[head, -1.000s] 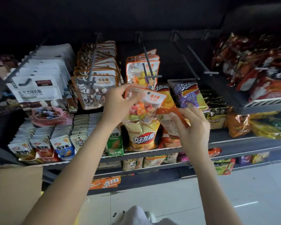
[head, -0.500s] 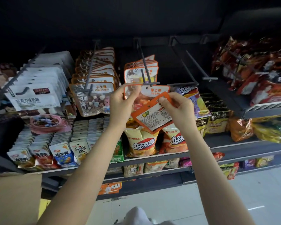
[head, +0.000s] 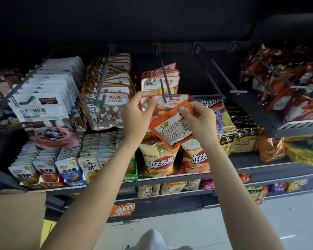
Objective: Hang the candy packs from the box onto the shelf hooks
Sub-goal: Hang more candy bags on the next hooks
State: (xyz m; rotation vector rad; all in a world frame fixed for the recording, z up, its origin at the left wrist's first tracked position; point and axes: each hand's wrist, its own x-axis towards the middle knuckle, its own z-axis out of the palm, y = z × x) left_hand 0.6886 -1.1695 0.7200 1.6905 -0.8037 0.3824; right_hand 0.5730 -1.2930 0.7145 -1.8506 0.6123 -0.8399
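While the left hand (head: 135, 114) pinched a pack (head: 173, 102) at the hook (head: 167, 95) mid-frame, the right hand (head: 200, 118) pinched another pack's (head: 172, 130) top corner; both looked light, floppy, slippery.

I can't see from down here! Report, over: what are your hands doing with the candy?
Left hand pinches SUGAR pack at hook tip. Right hand grips second pack, back label showing, tilted. Nothing blocking the hook.

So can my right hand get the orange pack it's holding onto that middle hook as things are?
Probably not yet. The left hand holds a sugar pack right at the hook tip, blocking it, and the right hand holds the orange pack below it.
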